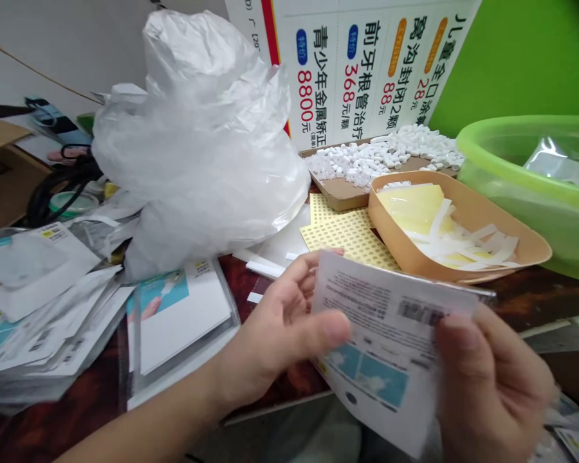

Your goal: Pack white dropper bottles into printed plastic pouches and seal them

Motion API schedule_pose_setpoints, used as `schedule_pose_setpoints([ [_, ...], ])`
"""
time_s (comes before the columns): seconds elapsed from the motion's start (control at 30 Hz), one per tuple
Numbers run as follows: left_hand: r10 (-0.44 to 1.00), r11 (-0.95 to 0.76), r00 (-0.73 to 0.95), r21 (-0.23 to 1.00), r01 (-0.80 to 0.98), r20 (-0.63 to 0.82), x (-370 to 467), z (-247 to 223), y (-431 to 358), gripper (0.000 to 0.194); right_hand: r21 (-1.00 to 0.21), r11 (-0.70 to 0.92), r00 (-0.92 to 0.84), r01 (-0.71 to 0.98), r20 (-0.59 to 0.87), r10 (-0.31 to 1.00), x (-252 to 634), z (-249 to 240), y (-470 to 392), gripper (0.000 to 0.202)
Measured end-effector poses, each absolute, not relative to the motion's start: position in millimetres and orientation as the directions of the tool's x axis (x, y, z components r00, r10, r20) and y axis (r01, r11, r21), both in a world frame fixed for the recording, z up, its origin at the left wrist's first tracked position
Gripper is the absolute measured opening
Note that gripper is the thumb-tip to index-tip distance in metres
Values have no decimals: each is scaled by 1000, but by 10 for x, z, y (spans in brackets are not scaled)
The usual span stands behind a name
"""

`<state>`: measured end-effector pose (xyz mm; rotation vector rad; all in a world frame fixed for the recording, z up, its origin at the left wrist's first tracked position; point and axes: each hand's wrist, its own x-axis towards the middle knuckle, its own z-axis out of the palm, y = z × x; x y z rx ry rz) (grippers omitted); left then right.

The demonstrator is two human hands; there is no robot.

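A printed packet (371, 341) with small text, a barcode and blue pictures is tilted over the table's front edge. My left hand (289, 328) grips its left side, thumb on the printed face and fingers behind. At its right side my right hand (487, 379) pinches the packet, with the thumb near the barcode. Left of my left hand lie white cards in clear sleeves (188, 328). Yellow sticker sheets (350, 238) lie just beyond the packet.
Stacked packets (53, 321) cover the left side. Behind stands a big white plastic bag (202, 148). An orange tray (463, 225) holds paper strips, a cardboard tray (342, 193) holds small white pieces, and a green basin (525, 206) stands at the right.
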<state>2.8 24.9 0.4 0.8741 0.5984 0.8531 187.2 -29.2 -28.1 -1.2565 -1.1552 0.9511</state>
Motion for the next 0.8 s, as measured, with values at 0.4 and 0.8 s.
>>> schedule_pose_setpoints([
  [0.4, 934, 169, 351, 945, -282, -62, -114, 33, 234, 29, -871, 391, 125, 296, 442, 888, 1722, -423, -162, 36],
  [0.8, 879, 360, 432, 874, -327, -201, -102, 53, 195, 12, -914, -177, -2, -364, -190, 982, 1844, -333, -108, 30],
])
